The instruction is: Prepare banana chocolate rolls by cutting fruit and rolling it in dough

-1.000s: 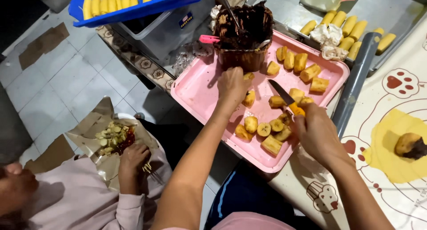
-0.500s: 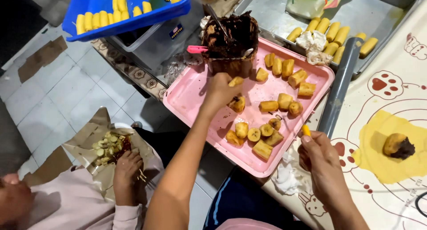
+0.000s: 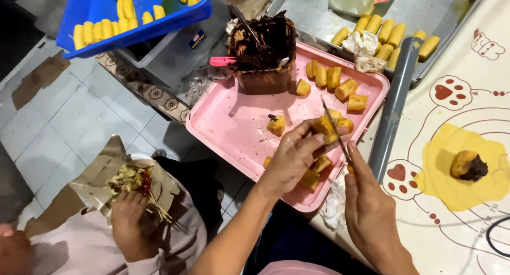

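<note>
- Head view: the table (image 3: 467, 238), under a paw-print cloth, carried a yellow dough round with one filled piece (image 3: 467, 165) on it.
- The pink tray (image 3: 234, 127) held cut yellow pieces; most lay sliced, and one chunk (image 3: 276, 124) lay apart.
- A chocolate tub (image 3: 264, 54) stood at the tray's far edge.
- The left hand (image 3: 291, 161) pinched a banana piece (image 3: 324, 127) over the tray.
- The right hand (image 3: 372, 200) gripped a knife (image 3: 334, 127), its blade at that piece; cutting seemed nearly finished.

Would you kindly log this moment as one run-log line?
left hand: holds yellow piece | right hand: holds knife, blade on piece | pink tray: more pieces, brown tub
</note>
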